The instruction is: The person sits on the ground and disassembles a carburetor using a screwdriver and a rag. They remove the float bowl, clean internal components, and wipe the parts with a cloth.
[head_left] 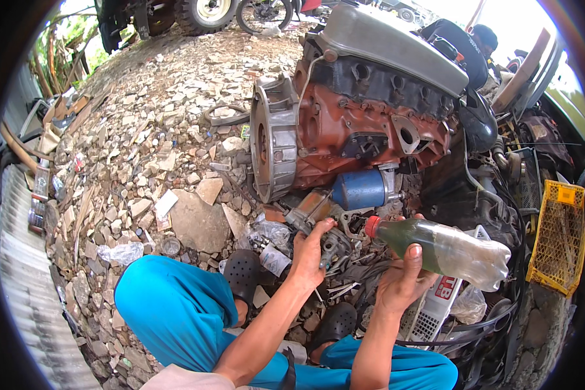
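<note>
From where I stand, the person crouches with bent knees in bright blue trousers (175, 312), both hands busy. The left hand (309, 257) is curled at the near side of a grey metal part (335, 248), thumb up top; most of its fingers are hidden, so I can't tell how tight the hold is. The right hand (402, 281) has a plastic bottle (458, 250) cradled, thumb on the near side and fingers wrapped behind. The bottle lies nearly level, its red cap (371, 226) on and pointing between nine and ten o'clock, dark green towards the neck and clearer near the base. At twelve o'clock from the hands sits a big rusty-red engine (370, 123), a blue filter (359, 190) low on its near side. A yellow crate (565, 194) stands at the bottle's three o'clock, a white crate (428, 320) at the right hand's five. Off at one o'clock, beyond the engine, another person (458, 45) is bent over
</note>
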### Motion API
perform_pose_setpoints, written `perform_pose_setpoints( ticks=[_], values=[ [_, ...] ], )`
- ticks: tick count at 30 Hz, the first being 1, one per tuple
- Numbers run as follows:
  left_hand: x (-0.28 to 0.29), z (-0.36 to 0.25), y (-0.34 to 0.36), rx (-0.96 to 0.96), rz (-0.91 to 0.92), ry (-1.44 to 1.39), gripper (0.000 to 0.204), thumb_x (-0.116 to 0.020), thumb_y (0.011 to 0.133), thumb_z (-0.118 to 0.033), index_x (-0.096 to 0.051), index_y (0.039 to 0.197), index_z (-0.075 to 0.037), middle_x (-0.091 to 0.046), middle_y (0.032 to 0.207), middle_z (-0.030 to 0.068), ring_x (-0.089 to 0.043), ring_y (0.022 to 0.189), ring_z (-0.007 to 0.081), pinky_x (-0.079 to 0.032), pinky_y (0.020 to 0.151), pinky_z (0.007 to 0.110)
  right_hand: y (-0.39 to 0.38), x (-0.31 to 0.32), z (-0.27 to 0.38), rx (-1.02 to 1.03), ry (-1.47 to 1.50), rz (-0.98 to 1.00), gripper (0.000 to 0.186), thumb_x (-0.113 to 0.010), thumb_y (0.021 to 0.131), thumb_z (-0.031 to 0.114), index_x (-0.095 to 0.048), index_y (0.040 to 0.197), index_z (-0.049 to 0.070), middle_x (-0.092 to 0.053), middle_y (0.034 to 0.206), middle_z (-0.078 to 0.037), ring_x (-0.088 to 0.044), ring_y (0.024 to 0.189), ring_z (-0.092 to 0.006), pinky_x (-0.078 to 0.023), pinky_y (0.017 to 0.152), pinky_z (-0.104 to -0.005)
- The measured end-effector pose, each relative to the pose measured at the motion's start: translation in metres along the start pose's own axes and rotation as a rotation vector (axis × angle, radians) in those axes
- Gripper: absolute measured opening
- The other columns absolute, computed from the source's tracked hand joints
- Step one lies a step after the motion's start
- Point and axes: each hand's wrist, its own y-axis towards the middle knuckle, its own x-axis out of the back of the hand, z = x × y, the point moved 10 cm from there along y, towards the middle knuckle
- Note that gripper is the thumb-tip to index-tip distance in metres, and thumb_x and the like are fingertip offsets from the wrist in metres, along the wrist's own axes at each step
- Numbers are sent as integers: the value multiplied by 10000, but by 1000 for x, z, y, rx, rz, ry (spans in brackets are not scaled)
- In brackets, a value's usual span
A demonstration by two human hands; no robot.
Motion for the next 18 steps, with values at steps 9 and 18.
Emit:
perform_pose_setpoints(
  ticks=[9,18],
  values=[
    [-2,-4,-3,9,-20,-18,185,-675,867,-200,-655,935,-30,-676,852,60,-680,754,174,-569,688,322,3,6,3,21,-9,-11,755,-722,866,201,-280,1454,28,-516,1332,-251,-610,1133,-379,-557,924,-502],
    [-3,-6,-7,3,-42,-45,196,-730,839,-155,-657,952,-13,-685,900,58,-663,799,155,-545,702,320,1,8,-8,-38,43,-36,704,-684,895,211,-288,1451,39,-513,1342,-243,-603,1147,-380,-568,899,-506]
  ],
)
